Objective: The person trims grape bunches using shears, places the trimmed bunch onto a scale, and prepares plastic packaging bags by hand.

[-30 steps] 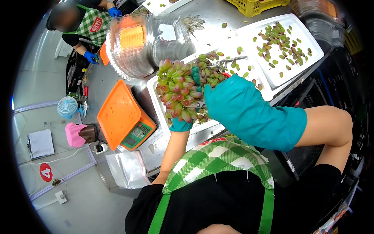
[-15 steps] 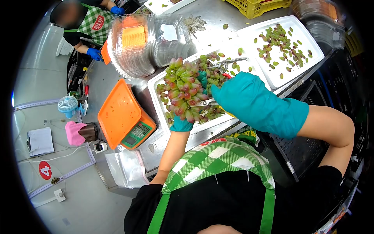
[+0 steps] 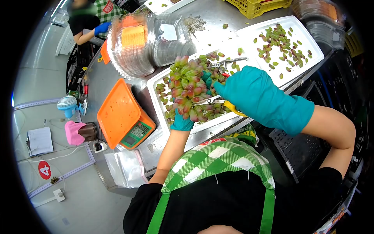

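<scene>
A bunch of green and reddish elongated grapes [image 3: 187,84] hangs over a white tray [image 3: 152,86]. My left hand [image 3: 182,122], in a teal glove, is closed on the bunch from behind, and most of its fingers are hidden by the grapes. My right hand [image 3: 249,91], also teal-gloved, is closed beside the bunch, its fingertips near the grapes. It holds scissors [image 3: 234,109] with yellow handles, their metal blades pointing left against the lower grapes. Red-handled snips [image 3: 228,62] lie on the tray behind, among loose grapes.
A second white tray [image 3: 319,52] with loose grapes stands at right. Stacked clear plastic boxes [image 3: 167,43] are at the back. An orange scale [image 3: 119,111] and plastic bags [image 3: 126,167] lie left. A co-worker's blue-gloved hand [image 3: 102,28] shows at upper left.
The bunch has tilted and turned slightly. My right hand has shifted a little up and right, and more of the yellow handles shows. The co-worker has moved right.
</scene>
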### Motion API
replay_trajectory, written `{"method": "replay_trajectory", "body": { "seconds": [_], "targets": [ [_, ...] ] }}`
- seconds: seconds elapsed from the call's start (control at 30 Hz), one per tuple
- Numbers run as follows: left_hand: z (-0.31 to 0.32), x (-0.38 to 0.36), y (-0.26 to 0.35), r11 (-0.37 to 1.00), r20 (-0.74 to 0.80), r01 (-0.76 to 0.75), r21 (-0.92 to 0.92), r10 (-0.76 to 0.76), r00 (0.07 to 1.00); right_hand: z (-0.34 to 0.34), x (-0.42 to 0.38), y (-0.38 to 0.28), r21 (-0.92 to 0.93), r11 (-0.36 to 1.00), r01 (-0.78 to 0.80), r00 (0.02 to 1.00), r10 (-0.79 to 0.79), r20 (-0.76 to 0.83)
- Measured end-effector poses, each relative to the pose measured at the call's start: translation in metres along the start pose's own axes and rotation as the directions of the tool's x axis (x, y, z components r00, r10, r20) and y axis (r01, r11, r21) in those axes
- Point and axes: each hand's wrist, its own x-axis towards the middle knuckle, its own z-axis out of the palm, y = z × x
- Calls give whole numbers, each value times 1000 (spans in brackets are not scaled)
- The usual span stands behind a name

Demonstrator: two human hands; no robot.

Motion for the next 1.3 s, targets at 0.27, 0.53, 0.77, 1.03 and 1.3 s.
{"method": "replay_trajectory", "body": {
  "seconds": [0.27, 0.53, 0.77, 1.03, 1.3],
  "targets": [
    [20, 12, 5, 982, 145, -188, 1, 186, 972, -2, 2, 2, 152, 988, -28, 999, 22, 39],
    [11, 5, -1, 994, 139, -85, -64, 93, 986, 1, 6, 3, 88, 996, 30, 999, -31, 19],
    [4, 13, 0, 988, 186, -144, 53, 132, 974, 8, 7, 4, -49, 997, 60, 998, -60, 15],
    [28, 15, 22, 988, 215, -103, 115, 77, 974, 11, 9, 16, -150, 989, -8, 999, 2, -40],
    [28, 31, 35, 989, 229, -43, -140, 75, 971, 4, 0, 16, 54, 986, -159, 986, 161, -36]
  ]
}}
